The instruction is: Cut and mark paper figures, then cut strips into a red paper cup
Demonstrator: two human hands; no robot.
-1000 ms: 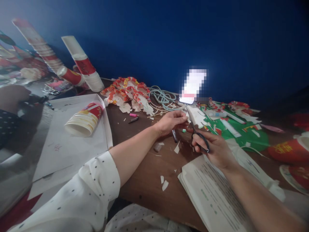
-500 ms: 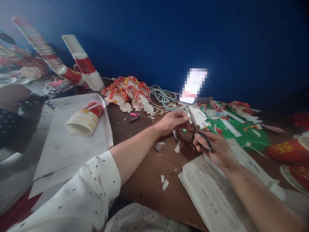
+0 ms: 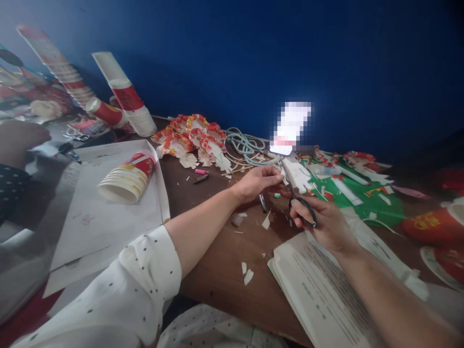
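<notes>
While a blue wall [image 3: 217, 63] backs the scene, a brown table [image 3: 217, 261] carries heaps of cut paper along its far edge. Toward its left side lies a white box lid [image 3: 108, 227] with a nest of paper cups [image 3: 126, 179] on its side near the lid's far right corner. A green sheet [image 3: 387, 212] covers part of the table's far right; printed pages [image 3: 311, 285] lie across the near right edge. Over the table's middle, the right hand [image 3: 322, 220] grips the black handles of scissors [image 3: 311, 212], blades angled toward the far edge; how wide they stand cannot be told. Facing it, the left hand [image 3: 259, 183] pinches, thumb against forefinger, what appears to be a small white paper piece [image 3: 284, 181], right beside the blades.

With fingertips so close, a slip or a careless close of the blades could nick the left hand; a loose pinch could let the paper twist and spoil the cut. Elbow room is best on the bare strip between lid and pages, running to the near edge, dotted with paper scraps [image 3: 248, 277]. Toward the far edge, a capped pen [image 3: 262, 203] and the heaps crowd the hands.
</notes>
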